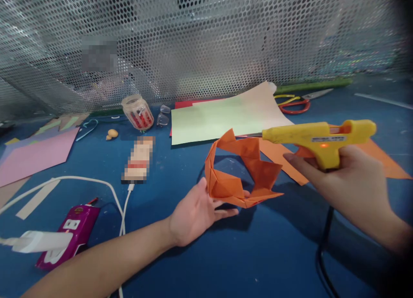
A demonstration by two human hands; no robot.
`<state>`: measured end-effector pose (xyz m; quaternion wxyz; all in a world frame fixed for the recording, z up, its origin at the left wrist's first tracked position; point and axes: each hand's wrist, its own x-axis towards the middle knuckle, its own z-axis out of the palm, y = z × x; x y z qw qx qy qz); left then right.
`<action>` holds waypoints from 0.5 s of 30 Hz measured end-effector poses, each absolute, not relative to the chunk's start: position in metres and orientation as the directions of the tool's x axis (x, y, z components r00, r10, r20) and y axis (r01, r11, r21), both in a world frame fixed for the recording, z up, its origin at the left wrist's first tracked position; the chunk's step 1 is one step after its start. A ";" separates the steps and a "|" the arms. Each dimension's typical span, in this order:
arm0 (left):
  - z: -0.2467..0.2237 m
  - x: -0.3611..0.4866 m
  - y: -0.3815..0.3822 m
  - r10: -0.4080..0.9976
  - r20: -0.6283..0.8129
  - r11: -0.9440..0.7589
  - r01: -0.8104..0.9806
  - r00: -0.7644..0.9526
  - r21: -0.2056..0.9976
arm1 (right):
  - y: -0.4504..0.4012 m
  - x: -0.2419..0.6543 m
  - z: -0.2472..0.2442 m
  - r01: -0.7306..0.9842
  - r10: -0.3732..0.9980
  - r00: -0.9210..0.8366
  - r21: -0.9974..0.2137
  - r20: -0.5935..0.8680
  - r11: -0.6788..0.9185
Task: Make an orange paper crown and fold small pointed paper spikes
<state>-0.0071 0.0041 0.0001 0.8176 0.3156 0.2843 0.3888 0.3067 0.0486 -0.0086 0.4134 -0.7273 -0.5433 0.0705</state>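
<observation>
- Head view: the left hand point(195, 214) has its fingers clamped on the near left side of a folded orange paper ring point(224, 187), held up just over the blue counter point(258, 259)
- The right hand's point(358, 182) fingers are wrapped round the grip of a yellow glue gun point(300, 133), its small light glowing orange
- The nozzle point(251, 135) points at the ring's far rim; I can't tell whether they touch
- Behind lie a pale green sheet point(216, 121) and scissors point(295, 108)

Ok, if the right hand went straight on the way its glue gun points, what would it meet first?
Probably the orange folded-paper ring in the left hand: the yellow glue gun points at its far side, perhaps touching; depth is unclear.
</observation>
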 end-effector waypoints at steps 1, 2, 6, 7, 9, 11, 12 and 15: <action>-0.002 -0.007 0.004 0.829 -0.223 0.485 -0.463 0.512 0.742 | 0.048 0.307 -0.008 0.735 0.846 0.398 -0.675 0.354 -0.063; -0.005 -0.007 0.005 0.846 -0.224 0.467 -0.468 0.484 0.750 | 0.048 0.306 -0.007 0.737 0.844 0.398 -0.674 0.358 -0.061; -0.012 -0.011 0.006 0.887 -0.210 0.399 -0.454 0.410 0.797 | 0.049 0.304 -0.005 0.738 0.841 0.408 -0.671 0.355 -0.075; -0.013 -0.012 0.006 0.892 -0.201 0.385 -0.448 0.404 0.807 | 0.049 0.304 -0.005 0.737 0.840 0.412 -0.671 0.354 -0.079; -0.015 -0.014 0.005 0.901 -0.177 0.358 -0.448 0.396 0.820 | 0.049 0.303 -0.004 0.739 0.841 0.407 -0.669 0.356 -0.074; -0.015 -0.014 0.005 0.907 -0.147 0.334 -0.459 0.395 0.823 | 0.046 0.301 -0.004 0.752 0.840 0.388 -0.657 0.380 -0.049; -0.014 -0.013 0.004 0.908 -0.134 0.325 -0.467 0.396 0.822 | 0.043 0.300 -0.004 0.762 0.839 0.370 -0.647 0.398 -0.029; -0.009 -0.009 0.003 0.919 -0.107 0.303 -0.507 0.379 0.807 | 0.030 0.298 -0.008 0.798 0.825 0.302 -0.600 0.477 0.055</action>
